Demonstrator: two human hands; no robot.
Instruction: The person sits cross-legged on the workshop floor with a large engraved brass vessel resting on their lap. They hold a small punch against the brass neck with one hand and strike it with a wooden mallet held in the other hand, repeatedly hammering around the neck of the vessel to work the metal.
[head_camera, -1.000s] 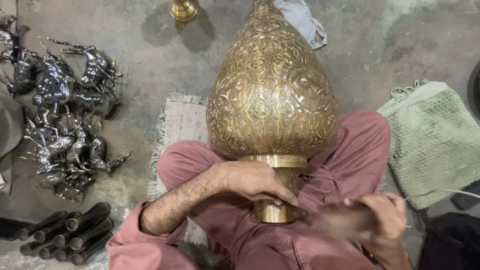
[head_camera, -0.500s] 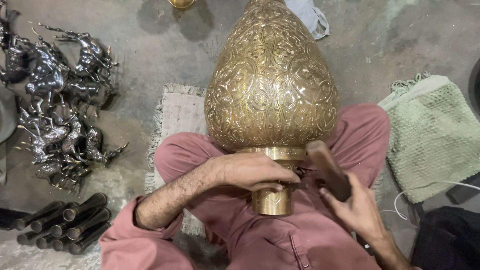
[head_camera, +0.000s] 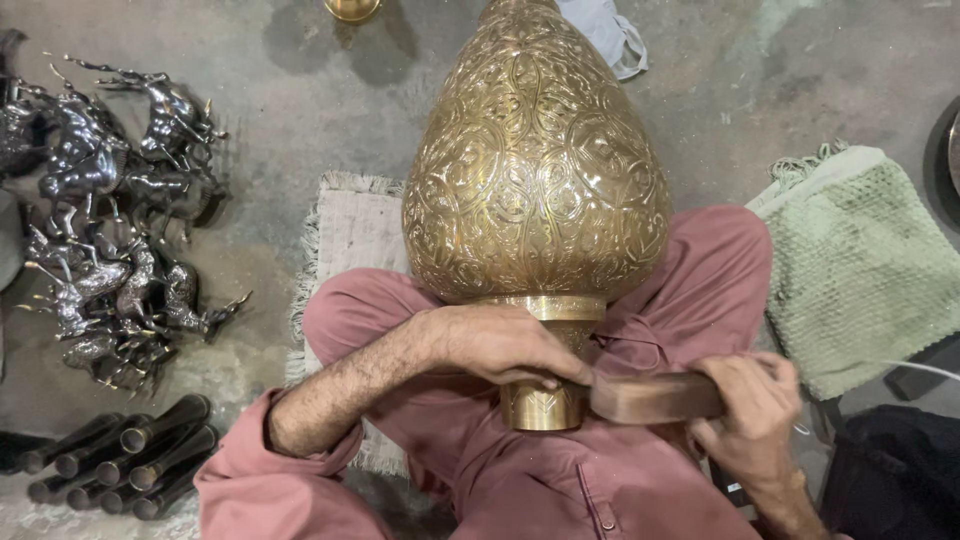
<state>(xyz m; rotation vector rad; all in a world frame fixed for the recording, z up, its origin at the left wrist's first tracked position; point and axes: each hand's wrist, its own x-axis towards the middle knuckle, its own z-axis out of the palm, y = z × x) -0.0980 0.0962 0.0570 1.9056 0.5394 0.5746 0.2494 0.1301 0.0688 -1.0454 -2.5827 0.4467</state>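
While your left hand (head_camera: 510, 345) clamps the brass vessel (head_camera: 535, 170) at its neck, strike squarely with the wooden mallet (head_camera: 650, 397) gripped in your right hand (head_camera: 745, 415).

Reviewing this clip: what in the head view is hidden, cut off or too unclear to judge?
- Brass vessel: its tip is cut by the top edge; part of its neck is covered by the left hand.
- Anything under the left hand's fingers: hidden.
- Wooden block: the right hand covers its far end.
- Small brass piece: mostly cut off by the top edge.
- Dark metal figurines: tangled, so the count is unclear.
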